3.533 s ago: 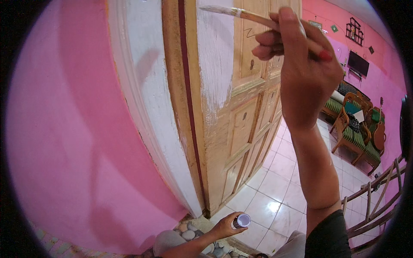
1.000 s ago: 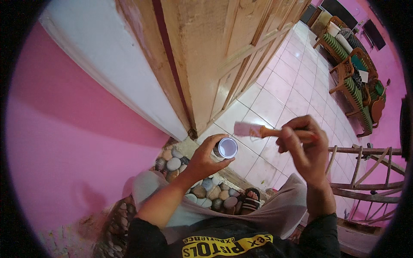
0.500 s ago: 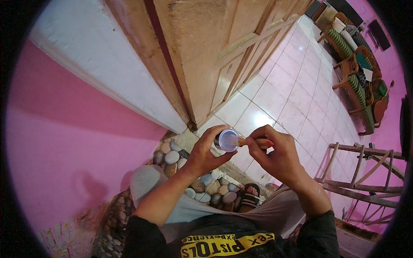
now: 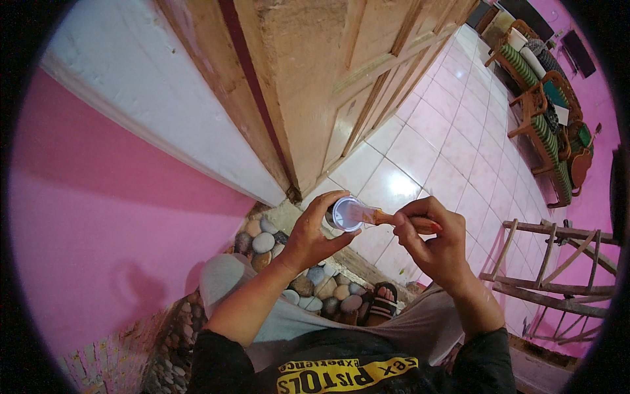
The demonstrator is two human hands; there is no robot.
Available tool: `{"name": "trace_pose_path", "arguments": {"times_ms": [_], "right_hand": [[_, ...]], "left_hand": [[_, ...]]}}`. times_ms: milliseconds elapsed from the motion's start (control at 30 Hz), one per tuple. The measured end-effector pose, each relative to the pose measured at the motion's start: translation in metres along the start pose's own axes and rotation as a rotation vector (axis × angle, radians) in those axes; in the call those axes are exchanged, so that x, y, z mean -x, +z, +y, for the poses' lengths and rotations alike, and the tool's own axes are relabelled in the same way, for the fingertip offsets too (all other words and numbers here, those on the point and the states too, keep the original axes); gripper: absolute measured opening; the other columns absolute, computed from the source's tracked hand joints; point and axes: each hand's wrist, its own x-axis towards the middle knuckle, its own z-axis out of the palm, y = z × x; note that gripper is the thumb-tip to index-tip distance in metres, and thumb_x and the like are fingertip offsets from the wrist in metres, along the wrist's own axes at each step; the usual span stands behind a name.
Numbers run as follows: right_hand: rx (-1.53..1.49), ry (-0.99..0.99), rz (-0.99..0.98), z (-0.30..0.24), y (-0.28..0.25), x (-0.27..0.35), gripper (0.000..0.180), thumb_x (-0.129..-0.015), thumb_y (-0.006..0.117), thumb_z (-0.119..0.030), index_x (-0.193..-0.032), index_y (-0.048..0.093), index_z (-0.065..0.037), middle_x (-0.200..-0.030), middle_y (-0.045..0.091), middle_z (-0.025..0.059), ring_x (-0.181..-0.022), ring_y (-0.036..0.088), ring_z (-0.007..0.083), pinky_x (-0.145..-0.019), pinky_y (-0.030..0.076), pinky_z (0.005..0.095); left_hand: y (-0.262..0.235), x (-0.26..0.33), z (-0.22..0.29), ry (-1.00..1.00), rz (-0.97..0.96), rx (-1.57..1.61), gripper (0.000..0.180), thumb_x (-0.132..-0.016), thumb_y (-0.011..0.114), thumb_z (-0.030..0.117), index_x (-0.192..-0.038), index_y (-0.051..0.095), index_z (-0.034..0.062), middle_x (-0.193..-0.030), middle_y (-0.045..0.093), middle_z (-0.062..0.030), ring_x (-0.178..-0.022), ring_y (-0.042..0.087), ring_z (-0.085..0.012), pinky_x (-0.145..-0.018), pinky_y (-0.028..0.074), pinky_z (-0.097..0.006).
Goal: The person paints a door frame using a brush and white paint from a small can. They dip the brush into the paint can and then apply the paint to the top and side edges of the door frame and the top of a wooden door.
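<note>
My left hand [image 4: 314, 231] is wrapped round a small round cup [image 4: 344, 215] with pale contents, its mouth tilted toward me. Thumb and fingers grip the cup from opposite sides. In my right hand [image 4: 433, 240] is a paintbrush [image 4: 387, 217] with a wooden handle, pinched between thumb and fingers. The brush points left, and its pale bristles lie at the cup's mouth; whether they touch the inside wall I cannot tell. Just beyond both hands stands a brown wooden panelled door [image 4: 308, 85], swung open beside its frame.
A white wall edge [image 4: 151, 98] and a pink wall [image 4: 125, 217] rise at my left. Rounded stones [image 4: 315, 289] cover the ground by my sandalled foot [image 4: 382, 303]. White tiles [image 4: 426, 138] run beyond the threshold. At right are a wooden ladder [image 4: 558, 285] and green-striped chairs [image 4: 541, 121].
My right hand has moved right with the paintbrush, drawing its bristles partly out of the cup. More of the brush's handle and neck now shows. My left hand and the cup stay put.
</note>
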Motion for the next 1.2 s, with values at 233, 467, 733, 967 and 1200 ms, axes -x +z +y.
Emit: {"name": "trace_pose_path", "arguments": {"times_ms": [233, 467, 733, 967, 1200], "right_hand": [[0.008, 0.043, -0.045, 0.011, 0.012, 0.0, 0.012, -0.094, 0.071, -0.007, -0.098, 0.063, 0.002, -0.07, 0.07, 0.0068, -0.066, 0.068, 0.0096, -0.059, 0.053, 0.0234], [-0.496, 0.336, 0.174, 0.019, 0.005, 0.003, 0.016, -0.101, 0.064, -0.013, -0.097, 0.057, 0.002, -0.077, 0.07, 0.0137, -0.062, 0.068, 0.0173, -0.056, 0.055, 0.029], [-0.841, 0.516, 0.268, 0.042, 0.009, 0.008, 0.023, -0.101, 0.064, -0.02, -0.103, 0.06, 0.002, -0.082, 0.069, 0.0169, -0.065, 0.068, 0.0238, -0.059, 0.056, 0.0359], [-0.797, 0.294, 0.357, 0.012, 0.016, -0.026, 0.026, -0.101, 0.065, -0.021, -0.106, 0.061, 0.004, -0.081, 0.07, 0.0176, -0.065, 0.07, 0.0245, -0.061, 0.058, 0.0356], [-0.566, -0.141, 0.491, -0.038, 0.024, -0.089, 0.022, -0.103, 0.063, -0.016, -0.102, 0.062, 0.006, -0.076, 0.072, 0.0156, -0.061, 0.071, 0.0219, -0.058, 0.059, 0.0311]], "left_hand": [[0.003, -0.002, -0.001, 0.029, 0.026, -0.004, 0.07, -0.078, 0.086, 0.018, -0.138, 0.052, 0.0065, -0.128, 0.061, -0.0159, -0.118, 0.062, -0.0304, -0.099, 0.051, -0.039], [-0.002, -0.004, 0.003, 0.001, 0.032, -0.002, 0.069, -0.078, 0.088, 0.017, -0.137, 0.053, 0.0049, -0.129, 0.063, -0.0142, -0.12, 0.063, -0.0262, -0.103, 0.049, -0.038], [-0.011, -0.013, 0.007, 0.03, 0.104, -0.022, 0.07, -0.075, 0.089, 0.013, -0.135, 0.054, 0.004, -0.128, 0.063, -0.0157, -0.117, 0.063, -0.0288, -0.1, 0.051, -0.038], [-0.012, -0.01, -0.004, -0.005, 0.147, 0.004, 0.068, -0.076, 0.088, 0.013, -0.134, 0.054, 0.0044, -0.128, 0.063, -0.0161, -0.117, 0.063, -0.0289, -0.1, 0.05, -0.038], [-0.015, -0.004, 0.001, -0.047, 0.117, -0.03, 0.067, -0.08, 0.086, 0.019, -0.136, 0.052, 0.0051, -0.129, 0.062, -0.0161, -0.123, 0.061, -0.028, -0.104, 0.048, -0.038]]}}
